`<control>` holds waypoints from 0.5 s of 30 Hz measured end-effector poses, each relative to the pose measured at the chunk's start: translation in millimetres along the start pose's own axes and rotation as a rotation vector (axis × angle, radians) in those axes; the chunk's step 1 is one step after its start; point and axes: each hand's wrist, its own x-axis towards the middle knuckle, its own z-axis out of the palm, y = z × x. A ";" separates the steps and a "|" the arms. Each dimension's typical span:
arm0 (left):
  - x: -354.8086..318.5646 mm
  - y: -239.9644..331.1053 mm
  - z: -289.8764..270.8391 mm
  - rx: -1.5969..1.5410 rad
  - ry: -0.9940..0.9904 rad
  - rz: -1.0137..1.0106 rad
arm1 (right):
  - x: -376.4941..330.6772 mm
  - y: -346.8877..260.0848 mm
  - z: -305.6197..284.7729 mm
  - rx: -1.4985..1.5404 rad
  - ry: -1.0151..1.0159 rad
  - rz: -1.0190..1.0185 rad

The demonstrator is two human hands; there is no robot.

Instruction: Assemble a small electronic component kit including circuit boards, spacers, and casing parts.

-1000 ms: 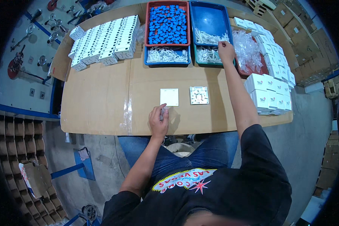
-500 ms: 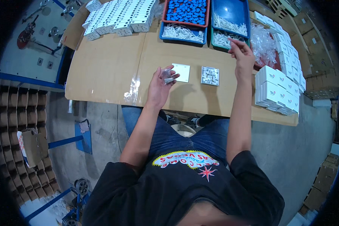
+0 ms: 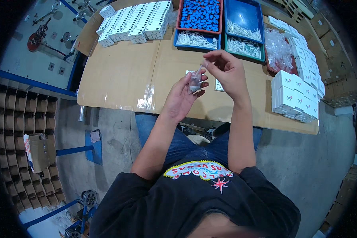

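A small clear plastic bag (image 3: 194,83) lies across the fingers of my left hand (image 3: 177,101), which holds it palm up over the cardboard-topped table. My right hand (image 3: 231,77) is just above and to the right, thumb and forefinger pinching a thin white piece (image 3: 201,68) at the bag's mouth. Its exact kind is too small to tell. Behind the left fingers, a flat white plate (image 3: 189,73) shows only at a corner. The square white-and-grey part (image 3: 219,86) is mostly covered by my right hand.
At the back stand a red tray (image 3: 177,24) of blue pieces, a blue tray (image 3: 194,48) and a green tray (image 3: 244,59) of white slim pieces. Clear bags (image 3: 279,49) fill a tray to the right. White boxes are stacked far left (image 3: 139,20) and right (image 3: 293,95).
My right hand has come from the green tray leftward and nearer, to the bag, with a thin white piece. My left hand has shifted slightly right and nearer with the bag.
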 end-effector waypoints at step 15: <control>-0.6 -8.4 1.2 0.027 -0.018 0.043 | -14.9 5.7 -5.8 -0.216 -0.206 -0.075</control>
